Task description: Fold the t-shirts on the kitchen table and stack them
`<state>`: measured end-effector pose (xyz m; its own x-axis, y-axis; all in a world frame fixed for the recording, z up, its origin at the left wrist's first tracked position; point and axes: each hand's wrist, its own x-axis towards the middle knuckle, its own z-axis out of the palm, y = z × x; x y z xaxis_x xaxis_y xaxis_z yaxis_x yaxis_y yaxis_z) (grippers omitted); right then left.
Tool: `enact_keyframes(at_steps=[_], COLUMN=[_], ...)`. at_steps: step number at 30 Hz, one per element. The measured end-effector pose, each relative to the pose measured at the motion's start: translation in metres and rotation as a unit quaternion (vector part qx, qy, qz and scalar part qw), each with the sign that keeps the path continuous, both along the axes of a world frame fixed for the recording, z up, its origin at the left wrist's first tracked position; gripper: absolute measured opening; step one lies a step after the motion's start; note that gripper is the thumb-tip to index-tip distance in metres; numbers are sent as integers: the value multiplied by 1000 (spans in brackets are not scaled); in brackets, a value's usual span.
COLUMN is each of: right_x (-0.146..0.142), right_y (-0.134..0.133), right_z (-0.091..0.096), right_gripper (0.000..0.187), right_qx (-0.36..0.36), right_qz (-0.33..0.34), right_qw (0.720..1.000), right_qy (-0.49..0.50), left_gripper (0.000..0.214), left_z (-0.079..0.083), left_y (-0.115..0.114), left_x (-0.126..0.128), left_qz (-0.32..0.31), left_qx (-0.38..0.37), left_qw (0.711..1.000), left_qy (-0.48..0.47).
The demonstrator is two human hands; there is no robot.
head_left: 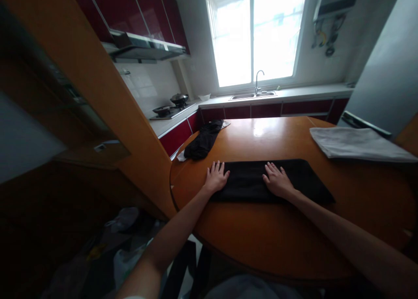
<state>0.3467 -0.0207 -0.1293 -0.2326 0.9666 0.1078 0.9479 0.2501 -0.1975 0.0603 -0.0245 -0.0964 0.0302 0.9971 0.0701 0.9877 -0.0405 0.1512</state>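
Observation:
A black folded piece of cloth (248, 181), perhaps a garment, lies flat and long across the near half of the wooden table. On its left end rests my left hand (216, 178), palm down with the fingers spread. My right hand (277, 180) lies flat on the cloth right of its middle, fingers stretched out. Neither hand grips anything. The cloth's right end reaches past my right hand and is cut at a slant. What kind of garment it is, I cannot tell.
A crumpled black cloth (205, 139) lies at the table's left edge. Folded white-grey fabric (355, 143) sits at the right on the wooden table (261, 233). Beyond are a counter with a sink (253, 95) and a stove (171, 112). Bags (126, 218) lie on the floor at left.

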Motion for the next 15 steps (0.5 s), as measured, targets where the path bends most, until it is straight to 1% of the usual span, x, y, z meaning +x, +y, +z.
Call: enact_keyframes(at_steps=[3, 7, 12, 15], right_x=[-1, -2, -2, -2], right_y=[-2, -4, -6, -6], right_z=[3, 9, 12, 13], right_gripper=[62, 62, 62, 63], right_qx=[-3, -6, -11, -16], right_qz=[-1, 0, 1, 2], right_qw=[1000, 1000, 1000, 1000], right_qy=[0, 9, 19, 22], left_gripper=[68, 67, 63, 58], left_z=[-5, -7, 0, 6], left_y=[2, 2, 4, 7], left_x=[-3, -5, -10, -22], left_qz=[-3, -1, 16, 55], left_qx=[-8, 8, 56, 81], left_qw=[1000, 1000, 998, 995], left_qy=[6, -11, -31, -24])
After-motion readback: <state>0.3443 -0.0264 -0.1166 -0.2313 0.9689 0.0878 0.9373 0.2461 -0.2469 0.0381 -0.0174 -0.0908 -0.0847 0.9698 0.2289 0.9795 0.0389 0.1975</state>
